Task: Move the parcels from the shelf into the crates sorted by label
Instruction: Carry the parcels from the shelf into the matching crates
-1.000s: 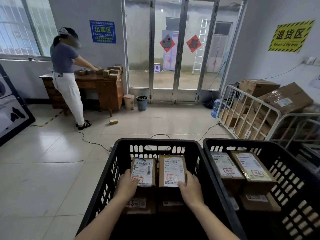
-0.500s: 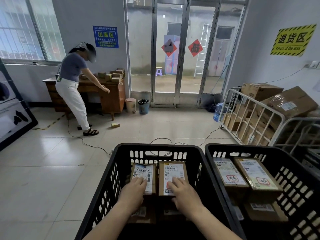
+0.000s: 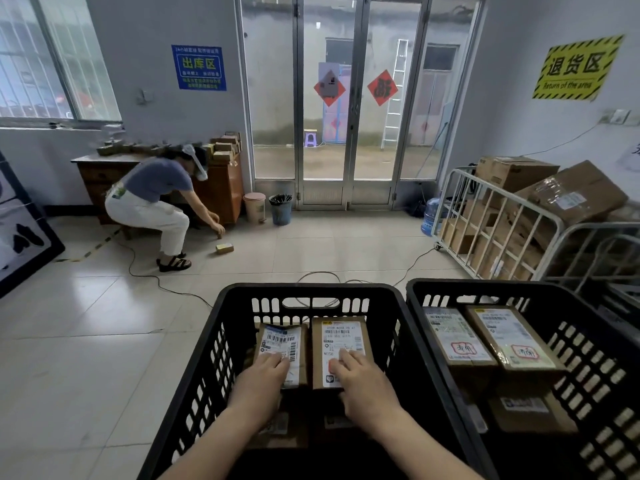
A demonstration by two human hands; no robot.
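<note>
- Now, in the head view, both parcels lie side by side in the left crate, on top of a lower layer of boxes. A second ago they were held up at the near ends.
- The left hand no longer grips. Its fingers lie straight across the label of the left parcel and press it down.
- The right hand does the same on the right parcel, with its fingers spread flat over the lower half of the label and nothing pinched.
- Between the earlier frames and this one, both hands slid forward from the parcel ends onto the tops, and the parcels sank deeper below the rim.
- The right crate looks unchanged, with two labelled boxes on top, each with a red mark.
- Across the room, the other person, who stood at the desk earlier, has crouched and reaches toward a small box on the floor.
- For the task, I judge this pair as good as placed, and the hands are free to lift off and go for more parcels. The shelf is out of sight, so I cannot tell how many remain.
</note>
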